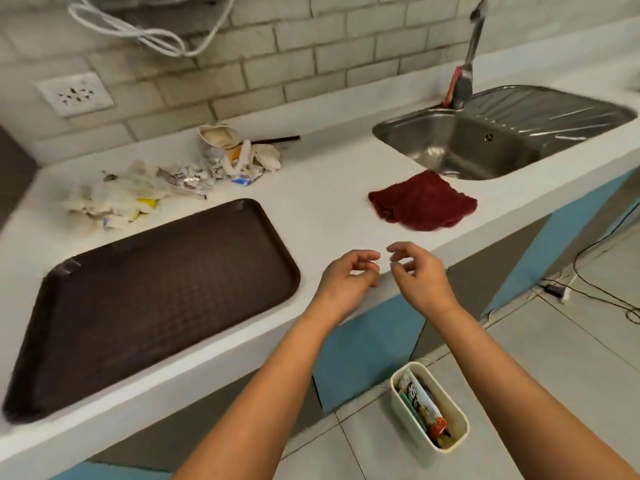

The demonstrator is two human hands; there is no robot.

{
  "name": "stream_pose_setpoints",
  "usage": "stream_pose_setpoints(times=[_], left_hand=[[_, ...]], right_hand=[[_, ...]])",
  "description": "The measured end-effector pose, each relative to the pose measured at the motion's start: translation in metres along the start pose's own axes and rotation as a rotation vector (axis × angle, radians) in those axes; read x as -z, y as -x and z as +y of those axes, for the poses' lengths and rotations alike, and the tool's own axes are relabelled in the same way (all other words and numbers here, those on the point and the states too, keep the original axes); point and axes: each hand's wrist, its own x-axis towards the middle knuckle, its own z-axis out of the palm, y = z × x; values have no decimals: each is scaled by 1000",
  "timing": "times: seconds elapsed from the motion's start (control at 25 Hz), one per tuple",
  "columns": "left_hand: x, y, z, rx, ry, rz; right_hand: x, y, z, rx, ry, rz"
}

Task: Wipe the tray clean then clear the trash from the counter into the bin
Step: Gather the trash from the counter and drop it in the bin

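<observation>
Hovering side by side over the counter's front edge, the left hand (348, 277) and right hand (417, 271) hold nothing, fingers loosely curled. Below them on the tiled floor stands a cream plastic bin (429, 408) with wrappers inside. Beyond and slightly right of the right hand, which is nearer, lies the crumpled maroon terry cloth (422, 202). Leftward sits the dark brown textured plastic tray (156, 296), long axis running diagonally. Farthest, crumpled paper and foil trash (173, 181).

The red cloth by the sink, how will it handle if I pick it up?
The red cloth lies rumpled and folded, so it will probably hang limp. Its fuzzy pile suggests easy grip. It looks light and unlikely to roll.
</observation>
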Motion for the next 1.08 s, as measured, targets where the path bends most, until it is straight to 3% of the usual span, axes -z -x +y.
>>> stream_pose_setpoints(times=[0.32, 0.64, 0.84, 1.08], left_hand=[[116, 4, 12, 20, 123, 238], [174, -44, 7, 39, 147, 415], [198, -100, 4, 71, 83, 517], [247, -213, 18, 81, -159, 713]], right_hand=[[-59, -34, -69, 45, 38, -131], [-101, -103, -77, 62, 51, -230], [-120, -169, -69, 76, 81, -295], [-148, -294, -67, 122, 157, -349]])
